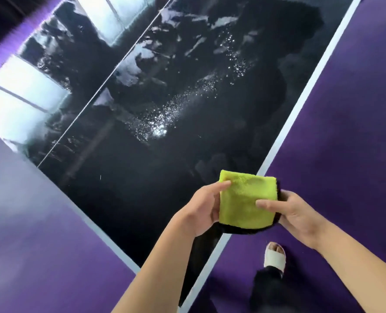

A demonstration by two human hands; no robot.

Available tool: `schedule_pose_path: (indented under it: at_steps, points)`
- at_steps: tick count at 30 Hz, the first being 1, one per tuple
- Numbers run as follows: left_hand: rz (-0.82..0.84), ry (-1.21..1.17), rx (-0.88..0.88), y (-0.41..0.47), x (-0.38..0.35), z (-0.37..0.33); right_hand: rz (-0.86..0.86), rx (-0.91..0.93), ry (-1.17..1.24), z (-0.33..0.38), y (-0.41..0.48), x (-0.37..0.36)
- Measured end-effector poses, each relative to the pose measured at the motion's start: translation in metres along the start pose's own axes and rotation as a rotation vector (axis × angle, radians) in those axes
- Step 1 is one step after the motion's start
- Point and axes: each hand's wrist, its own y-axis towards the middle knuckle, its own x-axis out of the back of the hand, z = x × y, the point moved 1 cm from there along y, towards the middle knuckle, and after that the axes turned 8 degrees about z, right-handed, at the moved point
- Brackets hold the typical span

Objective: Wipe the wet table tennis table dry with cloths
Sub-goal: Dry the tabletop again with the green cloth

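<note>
A folded yellow-green cloth [244, 199] with a black underside is held in the air over the near right edge of the black table tennis table [124, 177]. My left hand [201, 211] grips its left side, thumb on top. My right hand [298, 213] holds its right side, thumb pressed on the green face. Water droplets [158, 129] and wet patches [133, 68] glisten across the middle and far part of the table. A white centre line [92, 102] runs along the tabletop.
Purple floor [345, 132] surrounds the table on the right and near left. My foot in a white slipper [274, 256] stands on the floor beside the table's white right edge [284, 136]. Windows reflect in the far left tabletop.
</note>
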Motion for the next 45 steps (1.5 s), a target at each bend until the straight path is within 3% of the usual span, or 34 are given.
schedule_pose_path:
  at_steps: [5,9,13,15,21,25,27,30,33,35,38,40,42,45]
  points:
    - [-0.188,0.109,-0.328,-0.018,-0.009,-0.037,0.406,-0.174,-0.017,0.089,0.021,-0.002]
    - [-0.293,0.048,-0.424,-0.05,0.021,-0.047,0.482,-0.385,0.002,0.104,0.059,-0.048]
    - [-0.613,-0.052,-0.565,-0.059,0.064,-0.054,0.362,-0.394,-0.171,0.116,0.099,-0.103]
    - [-0.715,-0.159,-0.615,-0.05,0.08,-0.063,0.268,-0.42,-0.142,0.123,0.121,-0.121]
    - [-0.743,-0.256,-0.695,-0.031,0.122,-0.1,0.16,-0.578,0.088,0.139,0.172,-0.146]
    - [-0.837,-0.339,-0.663,-0.025,0.15,-0.102,0.089,-0.629,0.049,0.148,0.22,-0.15]
    - [-0.967,-0.479,-0.656,-0.016,0.165,-0.094,0.084,-0.611,-0.036,0.157,0.256,-0.158]
    - [-1.282,-0.433,-0.484,0.0,0.192,-0.063,0.096,-0.416,-0.245,0.188,0.341,-0.169]
    - [-1.571,-0.127,0.035,0.036,0.204,-0.027,0.175,0.032,-0.671,0.235,0.452,-0.189]
    - [-1.641,-0.075,0.311,0.069,0.205,-0.018,0.196,0.372,-1.002,0.264,0.521,-0.204]
    - [-1.739,-0.051,0.476,0.106,0.202,-0.011,0.128,0.791,-1.57,0.285,0.604,-0.215]
    - [-1.828,-0.033,0.498,0.118,0.205,-0.01,0.203,0.802,-1.686,0.282,0.65,-0.222]
    - [-1.872,-0.001,0.505,0.121,0.206,-0.006,0.314,0.582,-1.654,0.265,0.681,-0.23]
    - [-1.908,0.029,0.512,0.122,0.21,0.001,0.171,0.448,-1.795,0.231,0.703,-0.239]
